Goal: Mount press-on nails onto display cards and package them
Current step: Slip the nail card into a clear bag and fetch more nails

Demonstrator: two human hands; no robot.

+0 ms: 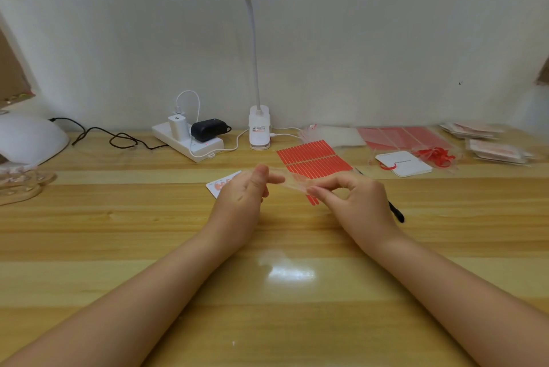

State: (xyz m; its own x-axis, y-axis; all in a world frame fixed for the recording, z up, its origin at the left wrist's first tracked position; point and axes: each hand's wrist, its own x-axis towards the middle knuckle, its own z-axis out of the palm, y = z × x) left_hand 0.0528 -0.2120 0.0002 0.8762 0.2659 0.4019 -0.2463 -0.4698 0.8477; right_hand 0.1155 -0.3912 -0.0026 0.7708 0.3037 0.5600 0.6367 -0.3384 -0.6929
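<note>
While both hands hold it above the middle of the worktop [118,218], a clear, flat strip or sleeve [289,179] is stretched between them, its long axis running left to right and dipping slightly toward the right.

- Left hand [248,188]: pinches the strip's left end between thumb and fingers.
- Right hand [353,196]: pinches the right end between thumb and forefinger, the other fingers curled; a black-handled tool [396,213] shows just behind this hand, though whether it is held or lying on the wood cannot be told.
- Display card [221,185]: white, with pink nails on it, lying flat on the worktop just beyond and left of the left hand, the nearer hand to it; partly hidden.
- Sheet of red adhesive strips [315,155]: lying beyond the hands, toward the back edge.
- White tag with red loop [404,163]: right of the sheet; its line of print is too small to read.
- Lamp clamp [260,129]: at the back edge; label illegible.

No brand can be read.
</note>
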